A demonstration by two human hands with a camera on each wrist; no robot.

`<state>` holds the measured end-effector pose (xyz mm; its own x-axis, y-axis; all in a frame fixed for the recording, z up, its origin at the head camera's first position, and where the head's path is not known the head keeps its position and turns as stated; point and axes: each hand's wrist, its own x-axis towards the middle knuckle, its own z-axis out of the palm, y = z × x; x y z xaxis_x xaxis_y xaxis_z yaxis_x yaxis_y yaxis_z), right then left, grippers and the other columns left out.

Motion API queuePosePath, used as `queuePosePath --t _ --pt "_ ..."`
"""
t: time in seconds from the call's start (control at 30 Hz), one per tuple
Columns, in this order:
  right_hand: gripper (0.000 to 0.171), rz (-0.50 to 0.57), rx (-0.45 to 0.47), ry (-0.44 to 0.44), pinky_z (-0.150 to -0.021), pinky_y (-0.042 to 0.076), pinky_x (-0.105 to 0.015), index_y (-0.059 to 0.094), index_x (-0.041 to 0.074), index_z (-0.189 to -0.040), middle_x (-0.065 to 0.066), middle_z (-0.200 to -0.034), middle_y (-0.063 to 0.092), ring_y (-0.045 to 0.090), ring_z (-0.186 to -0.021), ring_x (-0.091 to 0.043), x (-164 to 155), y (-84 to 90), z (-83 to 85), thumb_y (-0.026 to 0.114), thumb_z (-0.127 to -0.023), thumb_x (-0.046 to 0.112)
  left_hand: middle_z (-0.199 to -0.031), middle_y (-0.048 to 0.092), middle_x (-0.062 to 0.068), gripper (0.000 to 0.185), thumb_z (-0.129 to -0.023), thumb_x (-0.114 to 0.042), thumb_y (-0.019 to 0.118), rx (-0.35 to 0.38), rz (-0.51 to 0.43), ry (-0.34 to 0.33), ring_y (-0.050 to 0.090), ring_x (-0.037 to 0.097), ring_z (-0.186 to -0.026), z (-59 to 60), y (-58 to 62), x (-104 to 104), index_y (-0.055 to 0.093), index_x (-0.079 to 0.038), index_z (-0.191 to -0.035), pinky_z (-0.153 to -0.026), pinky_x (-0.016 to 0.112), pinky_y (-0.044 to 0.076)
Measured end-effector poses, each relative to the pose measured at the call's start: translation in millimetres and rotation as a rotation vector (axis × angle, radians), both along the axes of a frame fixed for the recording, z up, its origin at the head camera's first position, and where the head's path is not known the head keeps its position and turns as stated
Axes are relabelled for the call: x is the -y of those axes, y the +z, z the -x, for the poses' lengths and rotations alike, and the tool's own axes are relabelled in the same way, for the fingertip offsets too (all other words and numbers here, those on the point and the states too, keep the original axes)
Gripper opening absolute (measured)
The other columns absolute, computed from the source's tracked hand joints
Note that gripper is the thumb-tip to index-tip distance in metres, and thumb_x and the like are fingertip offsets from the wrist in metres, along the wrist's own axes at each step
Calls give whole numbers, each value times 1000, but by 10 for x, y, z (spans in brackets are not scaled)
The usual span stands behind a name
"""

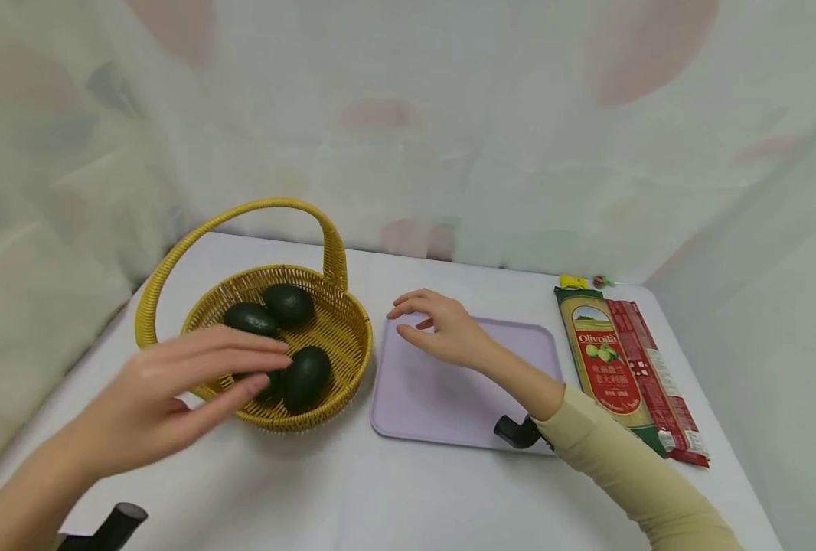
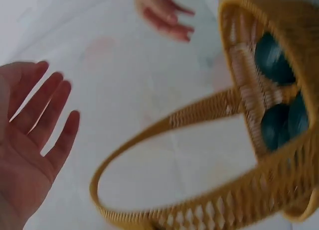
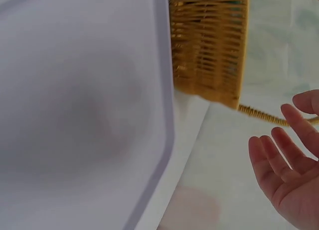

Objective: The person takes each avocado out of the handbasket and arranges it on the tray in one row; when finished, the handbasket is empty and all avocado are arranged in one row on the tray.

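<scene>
We judged the work barely begun: all the avocados (image 1: 308, 376) lay in the basket (image 1: 350, 337) at left, the tray (image 1: 442, 398) bare, while both our hands, left (image 1: 174, 390) and right (image 1: 442, 329), hovered open, holding nothing.

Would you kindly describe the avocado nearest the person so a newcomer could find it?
On the white table, left of the lilac tray, sits a yellow wicker basket. The avocado lies at its front rim, standing more on end than the others.
</scene>
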<state>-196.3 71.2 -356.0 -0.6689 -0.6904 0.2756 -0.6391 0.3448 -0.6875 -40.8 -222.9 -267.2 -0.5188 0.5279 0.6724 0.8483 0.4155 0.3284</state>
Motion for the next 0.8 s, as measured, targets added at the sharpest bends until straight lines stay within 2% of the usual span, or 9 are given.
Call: queuePosePath --t 0.07,0.17,0.27,0.37,0.47,0.53,0.67,0.8 --pt "18 -2 17 42 -80 54 -28 70 11 -109 -4 -122 61 57 -114 -15 91 26 -25 65 -92 9 -111 69 12 30 -96 -23 64 -50 -88 69 61 14 -109 33 133 125 71 3 -107 -92 16 42" --pt "18 -5 28 111 -81 54 -30 70 11 -109 -3 -121 61 56 -114 -14 229 54 -67 64 -93 10 -116 67 14 26 -92 -12 69 -16 -186 253 59 15 -114 95 263 292 69 7 -109 -97 18 41" --pt "18 3 29 173 -82 54 -30 70 11 -110 -3 -121 62 55 -114 -12 357 81 -100 64 -93 10 -127 62 9 32 -88 1 68 104 -234 419 54 13 -119 216 299 418 66 2 -120 -97 16 40" --pt "18 6 26 227 -81 54 -28 69 10 -110 -3 -120 62 56 -112 -12 471 88 -112 64 -93 9 -131 57 -3 45 -91 -2 66 299 -198 542 53 1 -114 346 272 492 58 -13 -134 -88 8 40" --pt "18 -1 7 284 -79 54 -26 69 8 -110 -4 -118 63 60 -105 -15 575 95 -99 63 -92 7 -131 54 -5 53 -93 -13 66 448 -138 566 56 -8 -104 447 239 511 49 -26 -143 -82 4 40" --pt "18 -20 -5 322 -78 53 -26 69 7 -109 -4 -116 64 61 -100 -18 640 109 -74 63 -92 6 -131 55 -3 55 -94 -18 66 480 -103 561 58 -10 -97 498 250 488 46 -29 -144 -80 3 40" --pt "19 -96 -1 388 -82 52 -29 69 7 -111 -4 -115 64 61 -100 -21 770 162 10 63 -93 9 -130 57 1 52 -94 -20 66 418 -44 523 56 -9 -97 616 315 427 48 -28 -143 -81 3 39" --pt "24 -191 75 468 -90 48 -26 67 7 -118 -5 -118 65 61 -104 -14 913 217 98 62 -95 13 -130 57 0 47 -95 -19 64 335 6 502 54 -9 -100 726 335 396 51 -23 -141 -79 3 40"
